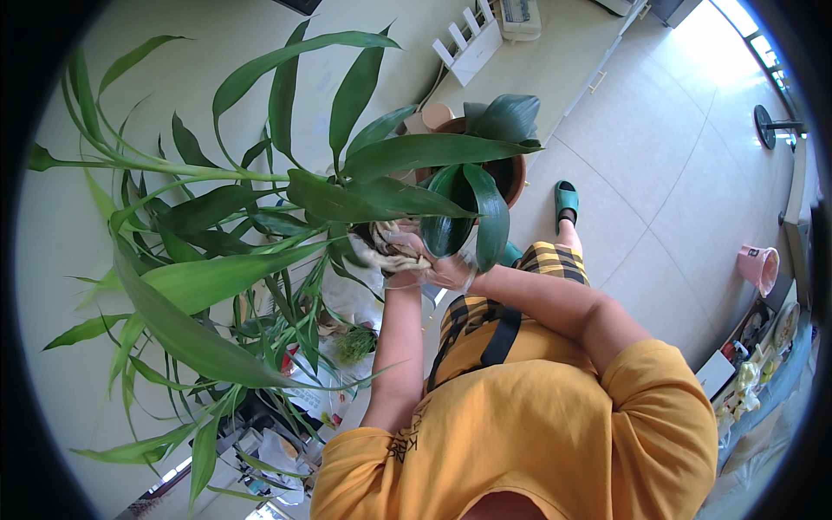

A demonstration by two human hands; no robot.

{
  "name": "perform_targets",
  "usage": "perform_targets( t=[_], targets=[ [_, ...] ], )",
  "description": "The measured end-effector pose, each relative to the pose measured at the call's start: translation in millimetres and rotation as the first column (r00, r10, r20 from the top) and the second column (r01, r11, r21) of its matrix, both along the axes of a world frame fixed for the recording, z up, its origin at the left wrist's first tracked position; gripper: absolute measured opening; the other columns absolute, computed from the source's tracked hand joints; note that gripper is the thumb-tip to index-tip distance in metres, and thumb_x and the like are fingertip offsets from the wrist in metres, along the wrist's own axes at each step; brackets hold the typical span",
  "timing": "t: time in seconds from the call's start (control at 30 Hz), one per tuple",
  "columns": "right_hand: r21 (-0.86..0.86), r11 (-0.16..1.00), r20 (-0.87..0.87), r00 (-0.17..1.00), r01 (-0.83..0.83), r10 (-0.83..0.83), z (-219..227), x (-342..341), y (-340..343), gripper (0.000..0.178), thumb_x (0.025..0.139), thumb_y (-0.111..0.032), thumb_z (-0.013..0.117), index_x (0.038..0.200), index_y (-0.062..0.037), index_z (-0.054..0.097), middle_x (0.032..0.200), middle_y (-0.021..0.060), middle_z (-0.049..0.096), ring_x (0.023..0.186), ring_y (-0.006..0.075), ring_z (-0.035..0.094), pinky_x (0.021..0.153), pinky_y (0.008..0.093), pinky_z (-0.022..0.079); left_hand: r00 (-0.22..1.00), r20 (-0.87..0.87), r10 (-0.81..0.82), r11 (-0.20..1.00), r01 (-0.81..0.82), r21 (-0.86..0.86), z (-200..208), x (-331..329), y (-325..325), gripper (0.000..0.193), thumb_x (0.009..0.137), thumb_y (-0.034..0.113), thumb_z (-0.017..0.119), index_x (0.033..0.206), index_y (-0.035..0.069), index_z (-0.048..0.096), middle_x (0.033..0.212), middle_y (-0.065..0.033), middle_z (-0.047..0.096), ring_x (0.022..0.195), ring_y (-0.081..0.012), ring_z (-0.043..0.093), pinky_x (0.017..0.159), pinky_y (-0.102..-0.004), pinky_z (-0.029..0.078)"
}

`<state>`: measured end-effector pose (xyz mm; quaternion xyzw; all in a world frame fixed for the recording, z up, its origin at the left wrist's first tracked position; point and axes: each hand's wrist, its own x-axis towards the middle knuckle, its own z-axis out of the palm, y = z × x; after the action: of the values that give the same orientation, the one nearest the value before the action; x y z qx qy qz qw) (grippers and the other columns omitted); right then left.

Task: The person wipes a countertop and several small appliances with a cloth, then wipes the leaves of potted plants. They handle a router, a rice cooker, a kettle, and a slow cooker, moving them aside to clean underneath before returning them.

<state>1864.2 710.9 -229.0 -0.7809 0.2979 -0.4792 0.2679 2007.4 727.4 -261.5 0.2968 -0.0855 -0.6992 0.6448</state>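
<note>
In front of my body, both hands are close together in thin clear plastic gloves. My left hand (pixel 400 236) is closed around pale, twisted strands (pixel 390 256) that look like thick plant roots. From the right, my right hand (pixel 452 270) grips the same bundle, its fingers partly hidden. Broad, glossy dark green leaves (pixel 446 211) spread just beside the hands and seem to belong to those roots, though the joint is covered. Behind them stands a brown round pot (pixel 517 180) with dark contents. Long leaves of a tall plant (pixel 347 199) hang across the view above my hands.
The tall potted greenery covers much of the pale counter (pixel 364 91) on the left. A white router (pixel 468 48) stands at the back. Below the foliage lie a plastic bag (pixel 325 394) and a small grassy tuft (pixel 351 345). A pink bin (pixel 757 269) stands on the tiled floor.
</note>
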Motion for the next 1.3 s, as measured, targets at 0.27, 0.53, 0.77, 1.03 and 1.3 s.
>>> perform_targets(
  t=[0.27,0.53,0.77,1.03,1.3],
  targets=[
    [0.204,0.979,-0.027,0.999,-0.02,0.026,-121.2,12.2,-20.1,0.055,0.087,-0.013,0.065,0.141,-0.0133,0.057,0.126,0.0152,0.06,0.112,0.0325,0.057,0.1,0.0439,0.044,0.982,-0.189,-0.001,0.993,0.023,0.113,14.1,-31.9,-11.9,0.054,0.102,0.048,0.05,0.137,0.007,0.055,0.137,-0.0117,0.062,0.123,-0.0282,0.06,0.109,-0.0403,0.046],
    [0.43,0.86,0.295,0.943,-0.274,0.153,-62.1,32.6,41.3,0.052,0.092,-0.023,0.069,0.142,-0.0199,0.056,0.128,0.0167,0.06,0.122,0.0319,0.056,0.109,0.041,0.042,0.545,0.632,0.551,0.68,-0.732,0.039,22.5,-88.4,-5.1,0.061,0.1,0.04,0.061,0.14,-0.004,0.051,0.137,-0.0194,0.058,0.117,-0.0304,0.063,0.102,-0.0406,0.049],
    [0.465,0.885,0.074,0.996,0.001,-0.04,-119.6,8.0,-38.2,0.046,0.091,-0.018,0.066,0.135,-0.0068,0.055,0.127,0.0201,0.057,0.119,0.0337,0.054,0.107,0.0445,0.041,0.984,-0.164,0.065,0.991,-0.044,0.128,32.0,-30.2,-8.1,0.047,0.102,0.042,0.054,0.136,0.008,0.057,0.131,-0.0107,0.063,0.121,-0.0273,0.06,0.108,-0.0407,0.046],
    [0.235,0.95,0.286,0.948,-0.208,0.137,-45.9,32.3,12.8,0.049,0.094,-0.013,0.063,0.141,-0.0061,0.051,0.133,0.0216,0.055,0.126,0.0368,0.05,0.111,0.0451,0.037,0.344,0.932,0.115,0.993,-0.011,-0.119,-45.2,9.7,15.6,0.051,0.099,0.025,0.06,0.143,0.002,0.048,0.13,-0.0098,0.059,0.113,-0.0226,0.058,0.099,-0.0352,0.048],
    [0.493,0.76,0.234,0.906,-0.422,0.352,-56.6,-64.1,41.8,0.045,0.087,-0.015,0.07,0.129,-0.0042,0.058,0.106,0.0187,0.069,0.098,0.0382,0.068,0.09,0.0447,0.053,0.98,-0.149,-0.129,0.983,0.146,0.108,-14.4,-0.7,13.5,0.043,0.106,0.023,0.049,0.145,0.006,0.048,0.142,-0.0104,0.056,0.122,-0.0258,0.059,0.1,-0.0411,0.053]
  ],
)
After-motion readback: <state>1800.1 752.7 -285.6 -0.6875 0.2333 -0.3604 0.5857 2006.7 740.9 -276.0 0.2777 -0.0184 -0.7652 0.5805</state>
